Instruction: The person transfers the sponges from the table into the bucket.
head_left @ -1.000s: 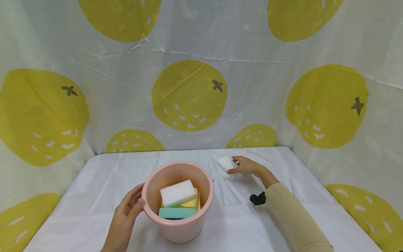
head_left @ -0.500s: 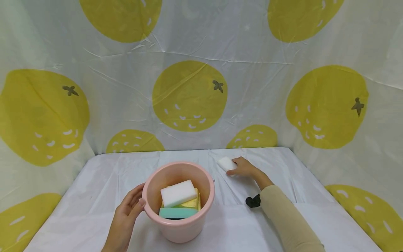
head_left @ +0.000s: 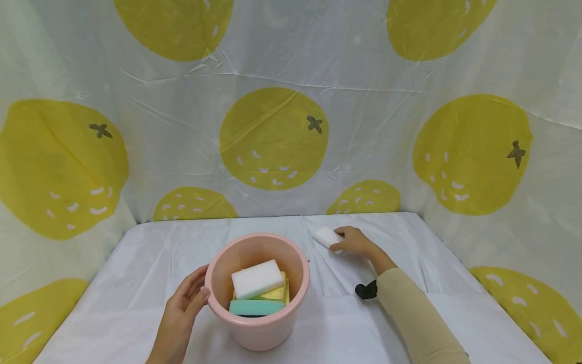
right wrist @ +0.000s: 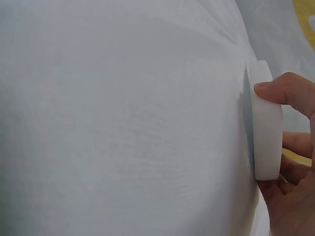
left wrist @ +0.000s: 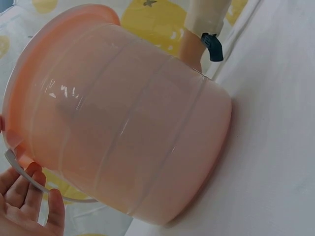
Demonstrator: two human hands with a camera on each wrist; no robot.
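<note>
A pink bucket stands on the white cloth, with sponges inside. My left hand holds its rim from the left, thumb on the edge by the handle lug. In the left wrist view, fingers curl beside the thin bucket handle. On the cloth at the back right lies a white sponge block. My right hand pinches it by its near right part. The right wrist view shows the thumb on one edge of the white sponge and fingers around the other side.
Inside the bucket, another white sponge lies on a yellow sponge, behind a turquoise sponge with a dark underside. Lemon-print curtain encloses the back and sides. A black strap end hangs at the right sleeve.
My right hand has moved slightly left and its fingers have come together on the white sponge. My left hand and the bucket have stayed in place.
</note>
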